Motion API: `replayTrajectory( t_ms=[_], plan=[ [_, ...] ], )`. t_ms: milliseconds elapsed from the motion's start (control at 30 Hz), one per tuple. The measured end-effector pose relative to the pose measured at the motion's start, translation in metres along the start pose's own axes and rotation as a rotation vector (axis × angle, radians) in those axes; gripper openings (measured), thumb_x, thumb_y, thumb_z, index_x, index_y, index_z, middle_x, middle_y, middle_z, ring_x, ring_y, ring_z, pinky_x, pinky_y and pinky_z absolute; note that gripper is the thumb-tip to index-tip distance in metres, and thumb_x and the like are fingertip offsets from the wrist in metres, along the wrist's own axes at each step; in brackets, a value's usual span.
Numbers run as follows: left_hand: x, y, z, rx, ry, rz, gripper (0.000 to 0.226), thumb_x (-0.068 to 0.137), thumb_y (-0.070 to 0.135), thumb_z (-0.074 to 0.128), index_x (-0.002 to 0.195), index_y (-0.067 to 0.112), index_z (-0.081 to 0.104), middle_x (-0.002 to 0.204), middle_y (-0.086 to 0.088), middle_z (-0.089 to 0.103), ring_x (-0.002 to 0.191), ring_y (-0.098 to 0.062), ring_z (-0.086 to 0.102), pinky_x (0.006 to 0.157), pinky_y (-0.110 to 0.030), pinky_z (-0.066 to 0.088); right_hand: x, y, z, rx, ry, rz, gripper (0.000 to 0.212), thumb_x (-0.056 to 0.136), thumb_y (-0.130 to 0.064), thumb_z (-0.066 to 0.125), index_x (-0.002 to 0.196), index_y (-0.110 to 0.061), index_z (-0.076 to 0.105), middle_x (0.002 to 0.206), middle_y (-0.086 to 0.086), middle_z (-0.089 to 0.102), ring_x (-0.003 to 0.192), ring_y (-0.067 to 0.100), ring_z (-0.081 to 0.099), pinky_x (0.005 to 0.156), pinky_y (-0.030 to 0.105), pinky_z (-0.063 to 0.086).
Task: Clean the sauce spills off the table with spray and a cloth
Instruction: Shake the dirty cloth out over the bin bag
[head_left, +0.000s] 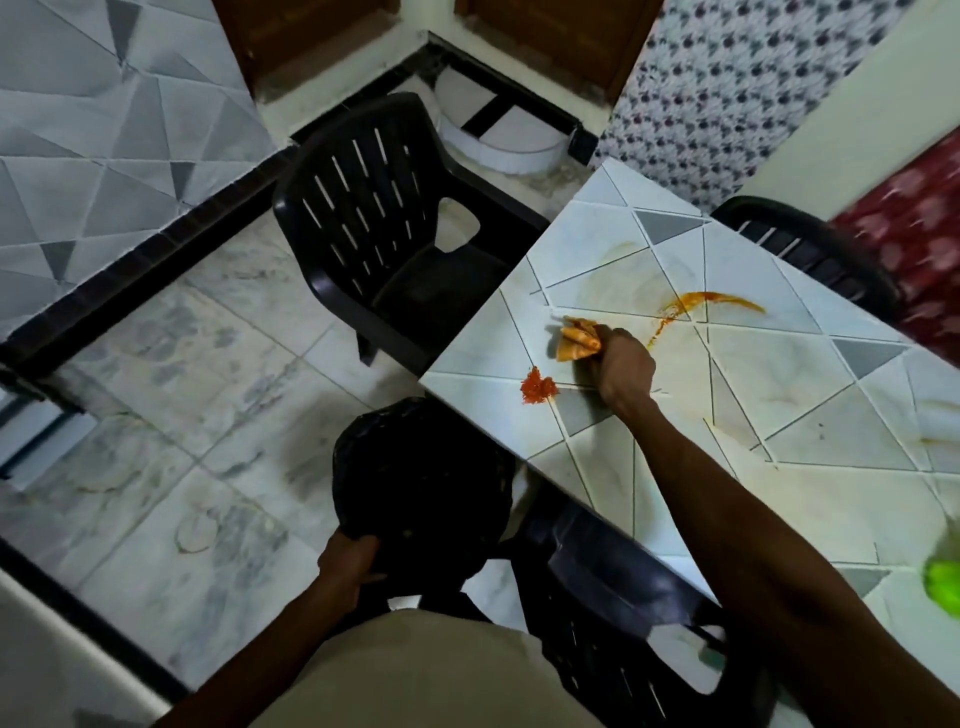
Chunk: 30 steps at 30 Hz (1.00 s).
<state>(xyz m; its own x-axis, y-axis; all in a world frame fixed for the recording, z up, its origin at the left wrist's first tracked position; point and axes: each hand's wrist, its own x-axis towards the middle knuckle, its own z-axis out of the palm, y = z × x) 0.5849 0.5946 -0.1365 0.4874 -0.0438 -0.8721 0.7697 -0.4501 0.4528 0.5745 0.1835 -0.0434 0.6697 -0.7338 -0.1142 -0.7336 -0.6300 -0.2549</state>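
1. The right grip (623, 369) is clenched around a bunched cloth (579, 340), stained orange, which is pressed on the table (779, 493) near the table's 9 o'clock corner.
2. The left grip (348, 564) is closed on the rim of a black bag (421, 467) held below the table edge, at 7 o'clock from the cloth. I cannot tell whether it is a bag or a soft bin.
3. Two spills remain. A thick red blob (537, 391) lies at 7 o'clock from the cloth, close to the table edge. A long orange streak (717, 300) lies at 2 o'clock from the cloth, with pale smears around it.
4. Risk: the cloth looks loaded with sauce. Dragging it across the tiles would likely spread a thin film instead of lifting the sauce, and would work it into the grout lines.
5. Risk: the red blob sits near the edge. A sweep toward 7 o'clock that misses the bag's mouth would drop sauce on the floor or on the dark chair (613, 587) at 5 o'clock.
6. Risk: the bag is gripped at one side only, so its mouth may sag shut.
7. A blurred green object (943, 584) at the table's 4 o'clock edge may be the spray, but it is too smeared to say. It lies well apart from the right grip.
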Motion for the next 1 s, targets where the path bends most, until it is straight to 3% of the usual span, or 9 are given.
replayTrajectory(
  t_ms=[67,200,367,500,700,767,867,1000],
  plan=[
    [0.001,-0.004,0.002,-0.020,-0.002,-0.010,0.060,0.081,0.034,0.076,0.131,0.012,0.054,0.111,-0.014,0.066,0.090,-0.032,0.069,0.074,-0.043,0.061,-0.002,0.003,0.009,0.052,-0.037,0.018,0.030,0.095,-0.025,0.059,0.123,-0.017,0.065,0.108,0.017,0.067,0.101,0.043,0.066,0.080,0.043,0.052],
    [-0.002,-0.003,0.006,-0.028,0.026,-0.001,0.053,0.086,0.020,0.070,0.134,0.011,0.050,0.113,-0.015,0.064,0.091,-0.032,0.067,0.072,-0.040,0.060,-0.001,0.000,0.021,0.166,-0.123,-0.003,0.034,0.090,-0.026,0.066,0.122,-0.014,0.067,0.118,0.018,0.068,0.108,0.042,0.065,0.085,0.042,0.053],
    [-0.010,0.001,0.012,0.038,0.055,0.036,0.054,0.086,0.026,0.072,0.133,0.012,0.050,0.111,-0.013,0.063,0.087,-0.027,0.067,0.068,-0.036,0.060,0.008,-0.001,0.028,0.241,-0.146,0.026,0.043,0.089,-0.039,0.067,0.128,-0.020,0.065,0.123,0.012,0.068,0.112,0.037,0.065,0.092,0.041,0.051],
    [-0.012,0.000,0.015,0.050,0.058,0.050,0.053,0.087,0.030,0.071,0.134,0.014,0.051,0.114,-0.013,0.062,0.088,-0.027,0.066,0.065,-0.034,0.059,0.000,0.000,0.034,0.280,-0.139,-0.008,0.049,0.095,-0.047,0.061,0.134,-0.019,0.061,0.126,0.016,0.064,0.115,0.039,0.062,0.094,0.045,0.050],
    [-0.013,0.000,0.019,0.045,0.044,0.035,0.050,0.088,0.024,0.069,0.133,0.010,0.052,0.111,-0.015,0.065,0.087,-0.028,0.068,0.059,-0.032,0.060,-0.013,-0.005,0.070,0.307,-0.195,-0.106,0.054,0.088,-0.059,0.049,0.137,-0.038,0.055,0.127,0.004,0.068,0.107,0.032,0.068,0.087,0.046,0.058],
    [-0.012,0.001,0.020,0.051,0.049,0.032,0.049,0.088,0.018,0.067,0.133,0.007,0.052,0.109,-0.016,0.065,0.086,-0.029,0.068,0.060,-0.034,0.061,-0.026,-0.012,0.075,0.325,-0.224,-0.121,0.053,0.083,-0.055,0.056,0.135,-0.045,0.051,0.124,0.001,0.069,0.100,0.031,0.071,0.081,0.048,0.060],
    [-0.009,0.001,0.020,0.063,0.058,0.045,0.049,0.089,0.017,0.065,0.134,0.006,0.051,0.110,-0.016,0.064,0.087,-0.029,0.068,0.060,-0.033,0.060,-0.067,-0.044,0.053,0.273,-0.265,-0.168,0.053,0.087,-0.037,0.069,0.138,-0.040,0.055,0.137,0.005,0.062,0.112,0.035,0.065,0.089,0.047,0.055],
    [-0.011,0.004,0.022,0.083,0.087,0.073,0.044,0.091,0.017,0.064,0.131,0.005,0.052,0.104,-0.013,0.064,0.083,-0.025,0.066,0.052,-0.028,0.057,-0.102,-0.061,0.065,0.325,-0.317,-0.246,0.060,0.084,-0.044,0.045,0.141,-0.031,0.057,0.140,0.007,0.059,0.113,0.037,0.062,0.089,0.047,0.054]
  ],
)
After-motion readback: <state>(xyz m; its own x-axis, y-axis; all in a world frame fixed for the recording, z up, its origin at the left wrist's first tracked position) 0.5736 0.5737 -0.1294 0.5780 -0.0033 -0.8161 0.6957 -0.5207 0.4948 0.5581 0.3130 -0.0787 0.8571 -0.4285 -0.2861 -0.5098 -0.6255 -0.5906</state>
